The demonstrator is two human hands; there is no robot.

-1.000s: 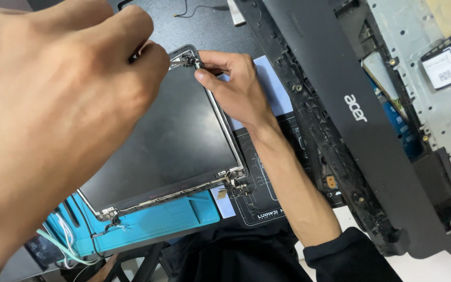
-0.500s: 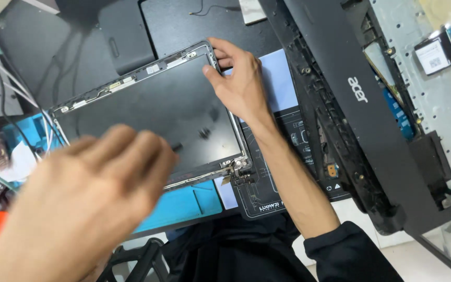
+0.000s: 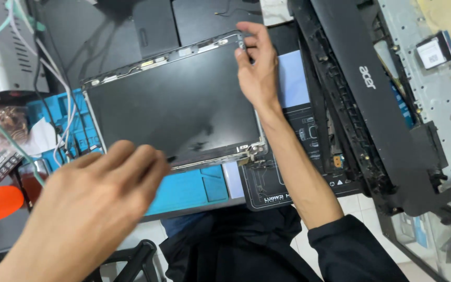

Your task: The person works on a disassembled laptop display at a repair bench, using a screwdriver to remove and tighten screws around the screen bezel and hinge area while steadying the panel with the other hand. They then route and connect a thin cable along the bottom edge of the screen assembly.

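Head view shows a thin dark screen panel (image 3: 173,109) lying flat on the blue mat (image 3: 194,190) on the counter. I judge it light, stiff but fragile; better held at metal edges. Right hand (image 3: 257,68) pinches its far right corner; left hand (image 3: 95,209) hovers, fingers loose, holding nothing.

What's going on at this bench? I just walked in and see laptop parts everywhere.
A person is working on a taken-apart laptop. Their right hand grips the far right corner of a bare dark screen panel, which lies flat over a blue work mat. The left hand hovers close to the camera near the panel's near edge, holding nothing that can be seen. A black screen frame and a grey metal laptop base lie to the right.
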